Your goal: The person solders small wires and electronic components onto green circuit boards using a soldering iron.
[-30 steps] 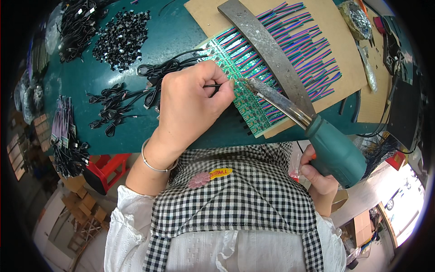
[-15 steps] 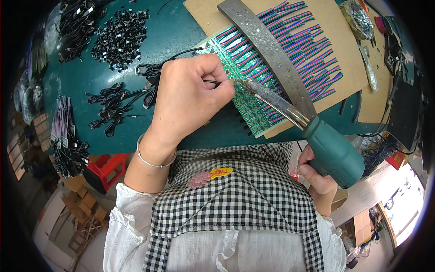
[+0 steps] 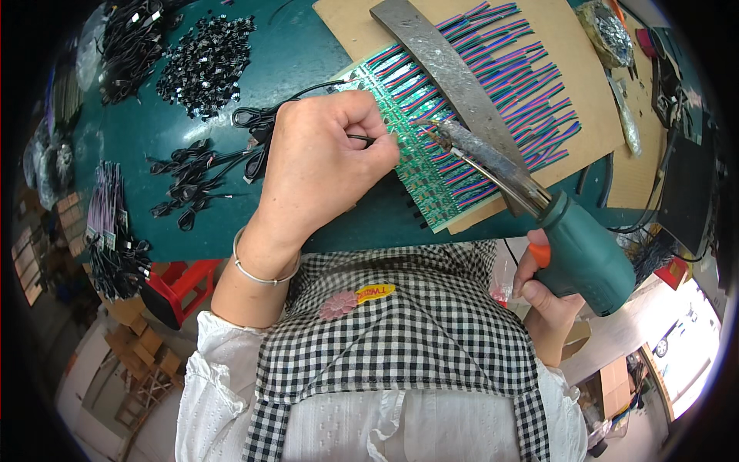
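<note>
My left hand point(image 3: 327, 158) pinches a black cable point(image 3: 359, 138), its end at the left edge of a green circuit board panel point(image 3: 427, 189). In my right hand point(image 3: 545, 289) is a green soldering gun point(image 3: 589, 250) with an orange trigger. Its dark tip point(image 3: 440, 135) hovers over the panel, a little to the right of my left fingertips and apart from them. Rows of red, blue, green and black wires point(image 3: 539, 92) run from the panel to the right. Across them lies a curved grey metal bar point(image 3: 454, 69). The cable's very end is too small to make out.
The panel rests on brown cardboard point(image 3: 593, 138) on a green table point(image 3: 308, 38). To the left are a heap of small black connectors point(image 3: 204, 65), coiled black cables point(image 3: 188, 181) and a bundle of purple wires point(image 3: 108, 204). A red stool point(image 3: 185, 289) stands below the table edge.
The soldering gun has moved right, and its tip has drawn away from my left fingertips. Its orange trigger now shows. My left hand has stayed almost still.
</note>
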A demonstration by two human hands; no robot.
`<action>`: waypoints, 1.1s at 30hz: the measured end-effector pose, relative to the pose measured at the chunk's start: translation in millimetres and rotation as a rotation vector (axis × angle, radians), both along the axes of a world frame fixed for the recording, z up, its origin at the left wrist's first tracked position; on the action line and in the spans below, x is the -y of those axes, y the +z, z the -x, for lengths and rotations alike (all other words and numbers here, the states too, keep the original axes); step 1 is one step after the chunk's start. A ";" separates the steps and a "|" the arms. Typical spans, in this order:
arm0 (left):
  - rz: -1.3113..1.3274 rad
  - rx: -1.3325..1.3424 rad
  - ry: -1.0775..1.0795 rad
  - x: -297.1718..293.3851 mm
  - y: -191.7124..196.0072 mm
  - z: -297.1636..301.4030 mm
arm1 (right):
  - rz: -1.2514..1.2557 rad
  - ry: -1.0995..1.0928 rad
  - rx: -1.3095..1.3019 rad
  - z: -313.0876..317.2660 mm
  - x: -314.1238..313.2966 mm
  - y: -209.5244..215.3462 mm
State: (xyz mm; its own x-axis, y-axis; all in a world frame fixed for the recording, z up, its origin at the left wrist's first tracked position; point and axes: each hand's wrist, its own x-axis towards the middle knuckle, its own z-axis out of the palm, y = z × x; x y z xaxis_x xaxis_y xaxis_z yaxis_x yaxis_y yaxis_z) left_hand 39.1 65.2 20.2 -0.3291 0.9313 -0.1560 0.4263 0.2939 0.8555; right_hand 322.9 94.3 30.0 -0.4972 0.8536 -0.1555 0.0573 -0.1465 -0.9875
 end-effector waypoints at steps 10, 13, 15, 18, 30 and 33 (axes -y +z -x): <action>0.008 -0.078 0.027 0.0 1.8 -1.1 | -0.004 -0.035 -0.039 0.0 -1.9 2.0; -0.037 -0.080 0.019 2.8 0.7 -0.3 | -0.008 -0.006 -0.064 0.6 -2.3 -0.1; -0.051 -0.116 0.014 8.6 4.4 -0.4 | 0.001 -0.011 -0.077 3.1 -0.7 -0.9; -0.045 -0.188 0.013 21.1 12.1 2.5 | -0.012 0.003 -0.085 4.4 -2.1 -1.9; -0.090 -0.318 0.390 111.4 22.4 70.6 | -0.108 0.069 -0.034 0.3 -7.3 0.2; 0.104 -0.491 0.289 130.5 22.0 91.6 | -0.097 0.054 -0.050 7.4 -6.3 -0.3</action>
